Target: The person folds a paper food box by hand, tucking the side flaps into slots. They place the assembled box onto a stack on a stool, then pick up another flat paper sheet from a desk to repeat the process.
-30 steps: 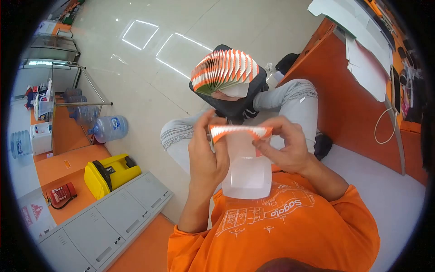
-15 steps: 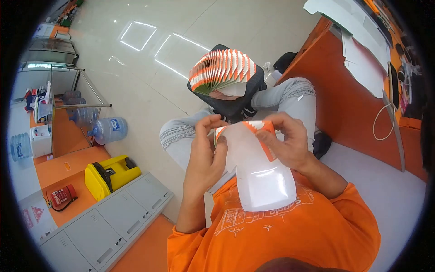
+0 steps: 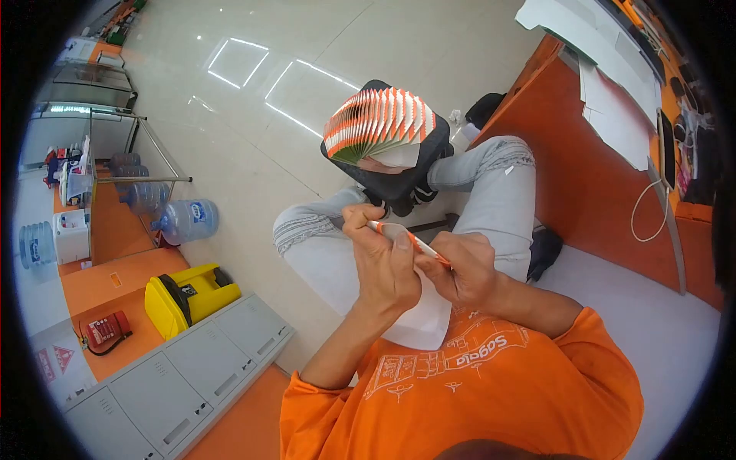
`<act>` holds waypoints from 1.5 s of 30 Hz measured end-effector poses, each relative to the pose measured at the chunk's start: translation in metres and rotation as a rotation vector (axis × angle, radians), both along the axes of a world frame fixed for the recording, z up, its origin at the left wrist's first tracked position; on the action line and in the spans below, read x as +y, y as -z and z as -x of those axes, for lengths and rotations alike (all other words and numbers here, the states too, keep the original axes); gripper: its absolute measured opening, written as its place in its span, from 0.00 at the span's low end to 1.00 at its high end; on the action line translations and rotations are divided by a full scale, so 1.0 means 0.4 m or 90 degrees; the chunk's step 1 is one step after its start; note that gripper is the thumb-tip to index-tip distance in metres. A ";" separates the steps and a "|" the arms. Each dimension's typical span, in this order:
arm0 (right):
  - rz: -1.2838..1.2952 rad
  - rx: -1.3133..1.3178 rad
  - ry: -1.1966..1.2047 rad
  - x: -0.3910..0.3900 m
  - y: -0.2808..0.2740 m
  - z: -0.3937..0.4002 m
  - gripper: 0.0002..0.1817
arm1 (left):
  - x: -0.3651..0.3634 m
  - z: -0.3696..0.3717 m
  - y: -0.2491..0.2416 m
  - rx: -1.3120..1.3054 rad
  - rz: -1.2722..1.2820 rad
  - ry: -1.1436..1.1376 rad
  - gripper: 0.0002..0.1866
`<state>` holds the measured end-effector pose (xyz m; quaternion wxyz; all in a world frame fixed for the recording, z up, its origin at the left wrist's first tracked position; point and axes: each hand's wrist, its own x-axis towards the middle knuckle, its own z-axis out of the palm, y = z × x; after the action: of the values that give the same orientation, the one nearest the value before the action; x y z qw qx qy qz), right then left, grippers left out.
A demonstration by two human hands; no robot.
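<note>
A paper carton [image 3: 423, 323], white inside with an orange-and-white printed edge, is held in front of my lap. My left hand [image 3: 385, 270] pinches its upper left part, thumb pressed on the printed edge. On the other side, my right hand [image 3: 469, 268] is closed around the right end of that edge. The carton's white panel hangs below my hands against the orange shirt, and part of it is hidden behind my left hand. Beyond my knees, a fanned stack of similar orange-and-white cartons [image 3: 379, 126] rests on a black seat [image 3: 399, 184].
To the left are a large water bottle [image 3: 188, 220], a yellow bin [image 3: 188, 299], a red fire extinguisher [image 3: 107, 331] and grey lockers [image 3: 161, 391]. A red-brown desk side [image 3: 567, 153] with papers and a cable stands close on the right.
My hands have come closer together and turned the carton. Its printed edge now slants down to the right, and less of the white panel shows.
</note>
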<state>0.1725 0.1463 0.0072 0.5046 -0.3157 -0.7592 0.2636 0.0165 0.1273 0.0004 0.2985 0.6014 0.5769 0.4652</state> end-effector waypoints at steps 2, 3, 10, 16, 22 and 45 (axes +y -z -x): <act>0.009 0.002 0.026 0.019 0.015 -0.011 0.13 | 0.010 -0.005 0.014 -0.058 -0.048 -0.041 0.21; 0.016 0.003 0.056 0.030 0.022 -0.024 0.13 | 0.016 0.000 -0.002 -0.060 -0.044 -0.035 0.21; -0.026 0.003 0.211 0.077 0.092 -0.090 0.15 | 0.111 0.017 0.009 0.040 -0.140 0.124 0.16; 0.030 0.006 0.280 0.059 0.160 -0.187 0.11 | 0.164 -0.091 0.019 -0.030 -0.222 0.186 0.14; 0.341 -0.089 0.142 0.085 0.114 -0.259 0.48 | 0.254 -0.174 0.066 0.071 -0.321 0.140 0.09; 0.480 -0.163 -0.130 0.455 0.438 -0.016 0.46 | 0.514 0.324 0.475 -0.446 0.414 -0.014 0.37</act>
<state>0.1791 0.3284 -0.1681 0.2258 -0.4317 -0.6935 0.5308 -0.1130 0.3330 -0.1896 0.6428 0.2778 0.5637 0.4380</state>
